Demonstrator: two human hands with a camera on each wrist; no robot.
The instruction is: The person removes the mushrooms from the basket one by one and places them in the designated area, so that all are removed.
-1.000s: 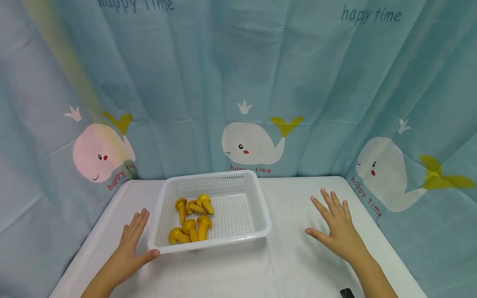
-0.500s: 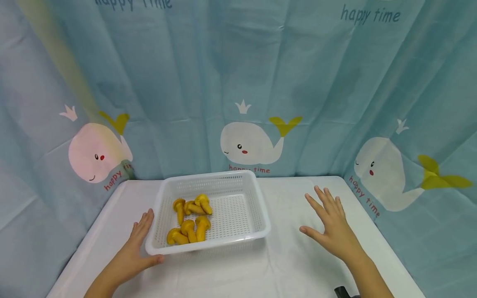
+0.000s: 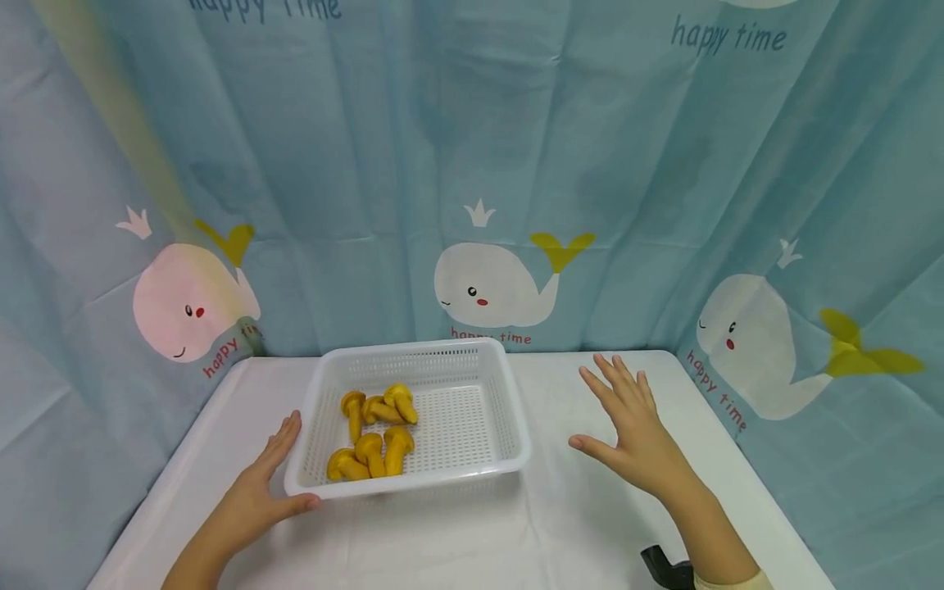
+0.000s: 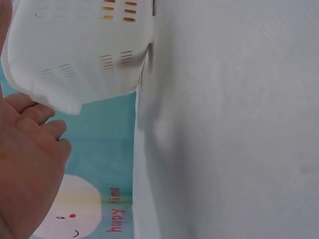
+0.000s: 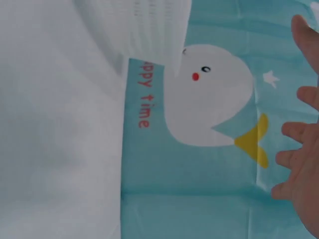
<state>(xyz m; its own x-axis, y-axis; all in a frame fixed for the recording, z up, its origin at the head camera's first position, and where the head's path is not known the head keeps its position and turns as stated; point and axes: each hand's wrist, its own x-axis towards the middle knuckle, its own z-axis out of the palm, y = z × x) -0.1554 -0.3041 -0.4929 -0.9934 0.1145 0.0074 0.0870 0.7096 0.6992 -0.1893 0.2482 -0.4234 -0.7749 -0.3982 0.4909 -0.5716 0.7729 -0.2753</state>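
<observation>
Basket of mushrooms sits left of centre on your worktop; your left grip, spread and uncurled, lies along its left side; your right grip, spread wide, holds nothing.

A strip of desk lies open between the white basket and the right hand. The left hand obstructs the basket's near left corner. Yellow mushrooms crowd its left half; the right half can be entered from above. Behind, the curtain bars the way.
</observation>
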